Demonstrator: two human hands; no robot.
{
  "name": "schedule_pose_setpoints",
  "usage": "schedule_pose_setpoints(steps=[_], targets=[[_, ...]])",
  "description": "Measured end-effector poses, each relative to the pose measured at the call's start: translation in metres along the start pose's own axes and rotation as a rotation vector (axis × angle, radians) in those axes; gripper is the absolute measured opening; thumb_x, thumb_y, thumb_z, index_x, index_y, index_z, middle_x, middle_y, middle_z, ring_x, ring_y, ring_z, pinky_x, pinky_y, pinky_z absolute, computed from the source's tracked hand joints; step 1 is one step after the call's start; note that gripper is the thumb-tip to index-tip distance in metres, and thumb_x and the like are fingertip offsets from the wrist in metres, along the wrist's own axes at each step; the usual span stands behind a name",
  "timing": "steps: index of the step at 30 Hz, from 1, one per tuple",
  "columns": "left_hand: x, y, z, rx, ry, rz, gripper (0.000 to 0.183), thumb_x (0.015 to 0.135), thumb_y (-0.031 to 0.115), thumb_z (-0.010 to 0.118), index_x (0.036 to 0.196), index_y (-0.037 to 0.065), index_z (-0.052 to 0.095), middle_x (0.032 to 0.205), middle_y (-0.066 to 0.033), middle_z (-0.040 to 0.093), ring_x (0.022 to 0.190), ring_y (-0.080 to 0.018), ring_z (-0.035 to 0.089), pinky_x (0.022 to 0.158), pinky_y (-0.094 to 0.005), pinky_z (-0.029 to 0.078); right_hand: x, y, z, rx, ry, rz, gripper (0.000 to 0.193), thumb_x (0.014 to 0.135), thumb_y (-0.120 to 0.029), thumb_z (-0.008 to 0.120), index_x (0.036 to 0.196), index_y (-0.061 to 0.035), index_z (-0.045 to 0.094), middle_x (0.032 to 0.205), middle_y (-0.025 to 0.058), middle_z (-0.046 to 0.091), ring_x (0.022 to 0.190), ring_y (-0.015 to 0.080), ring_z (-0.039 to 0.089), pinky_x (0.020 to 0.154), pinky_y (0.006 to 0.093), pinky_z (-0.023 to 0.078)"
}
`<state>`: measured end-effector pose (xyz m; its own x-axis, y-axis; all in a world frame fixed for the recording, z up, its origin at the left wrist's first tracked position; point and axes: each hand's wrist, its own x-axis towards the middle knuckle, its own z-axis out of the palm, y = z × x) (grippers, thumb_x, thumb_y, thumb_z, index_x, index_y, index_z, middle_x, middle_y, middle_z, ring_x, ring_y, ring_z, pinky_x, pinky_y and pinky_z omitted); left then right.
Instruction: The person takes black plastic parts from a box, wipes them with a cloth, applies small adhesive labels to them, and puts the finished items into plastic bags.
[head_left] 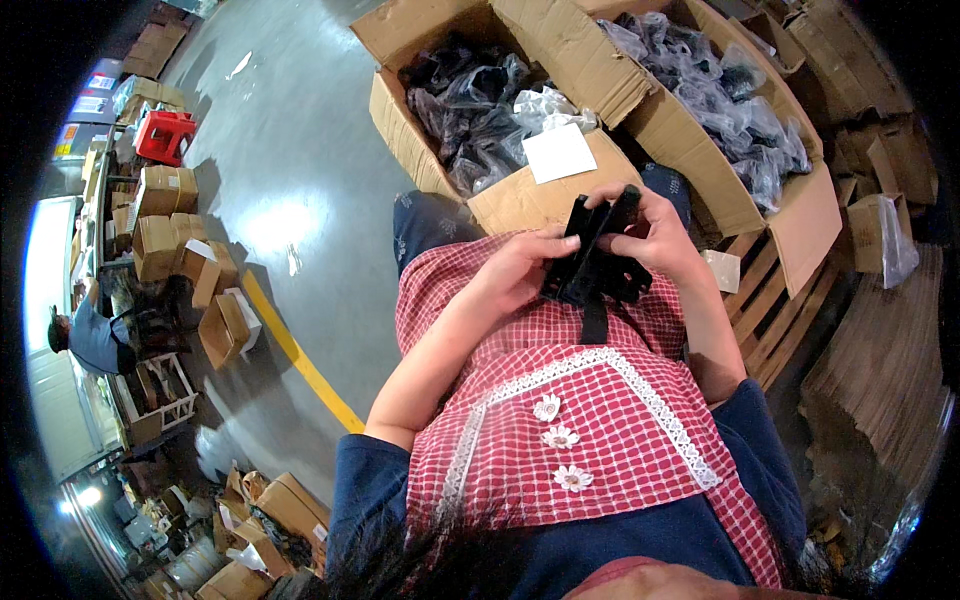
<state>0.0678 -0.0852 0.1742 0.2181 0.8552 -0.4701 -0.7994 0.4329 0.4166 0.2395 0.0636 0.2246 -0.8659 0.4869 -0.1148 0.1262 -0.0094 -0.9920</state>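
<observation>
- Nearest the camera is the person's red-and-white checked apron, trimmed with white lace and three small white flowers; both forearms rise over it.
- The left hand and the right hand meet just above the lap on a black plastic part, flat and angular, with a narrow black strap hanging from it onto the apron.
- The left fingers are curled and press the part's near edge; the right fingers wrap closed around its upper end. Both grip firmly.
- Judging by this, one piece is mid-handling, not yet set down.
- Just beyond stand two open cardboard boxes: the left box holds dark bagged pieces, the right box holds many more in clear bags, so plenty appears left.
- A white paper slip lies on a flap between them.
</observation>
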Motion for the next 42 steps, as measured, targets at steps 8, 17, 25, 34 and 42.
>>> schedule_pose_setpoints(steps=[8, 17, 25, 34, 42], targets=[[-0.005, 0.007, 0.014, -0.044, 0.246, 0.412, 0.025, 0.100, 0.014, 0.057, 0.121, 0.001, 0.059, 0.109, -0.0085, 0.067, 0.093, -0.0187, 0.067, 0.075, -0.0287, 0.056, 0.007, 0.011, -0.031, 0.115, 0.352, 0.001, 0.024, 0.067, -0.001, 0.062, 0.091, -0.0029, 0.056, 0.085, 0.0026, 0.059, 0.082, 0.0126, 0.057, 0.077, 0.0250, 0.044], [-0.006, 0.001, 0.019, 0.093, 0.137, 0.505, 0.046, 0.094, 0.004, 0.057, 0.139, 0.006, 0.048, 0.121, -0.0070, 0.061, 0.104, -0.0158, 0.063, 0.087, -0.0298, 0.053, 0.012, 0.005, -0.009, 0.093, 0.323, 0.121, 0.019, 0.070, -0.006, 0.061, 0.087, 0.0001, 0.066, 0.078, 0.0006, 0.060, 0.073, 0.0099, 0.054, 0.069, 0.0245, 0.044], [-0.003, -0.003, 0.009, 0.094, 0.209, 0.470, 0.039, 0.097, 0.004, 0.054, 0.135, 0.006, 0.052, 0.123, -0.0079, 0.065, 0.105, -0.0204, 0.067, 0.082, -0.0344, 0.060, 0.018, 0.020, -0.019, 0.217, 0.330, 0.328, 0.020, 0.078, -0.008, 0.060, 0.096, -0.0023, 0.067, 0.079, 0.0010, 0.061, 0.073, 0.0105, 0.056, 0.067, 0.0257, 0.045], [-0.007, 0.002, 0.014, 0.120, 0.142, 0.466, 0.048, 0.096, 0.018, 0.062, 0.141, 0.008, 0.050, 0.122, -0.0026, 0.064, 0.102, -0.0109, 0.063, 0.085, -0.0276, 0.053, 0.019, -0.004, -0.022, 0.057, 0.214, 0.248, 0.018, 0.077, -0.007, 0.058, 0.092, -0.0013, 0.066, 0.084, 0.0008, 0.060, 0.076, 0.0103, 0.056, 0.069, 0.0258, 0.045], [-0.003, -0.006, 0.015, 0.057, 0.129, 0.444, 0.036, 0.097, 0.007, 0.057, 0.133, 0.002, 0.053, 0.120, -0.0109, 0.064, 0.104, -0.0226, 0.067, 0.088, -0.0379, 0.058, 0.017, 0.009, -0.002, 0.409, 0.267, 0.315, 0.026, 0.079, -0.005, 0.057, 0.103, 0.0012, 0.065, 0.088, 0.0045, 0.064, 0.080, 0.0127, 0.061, 0.066, 0.0255, 0.050]])
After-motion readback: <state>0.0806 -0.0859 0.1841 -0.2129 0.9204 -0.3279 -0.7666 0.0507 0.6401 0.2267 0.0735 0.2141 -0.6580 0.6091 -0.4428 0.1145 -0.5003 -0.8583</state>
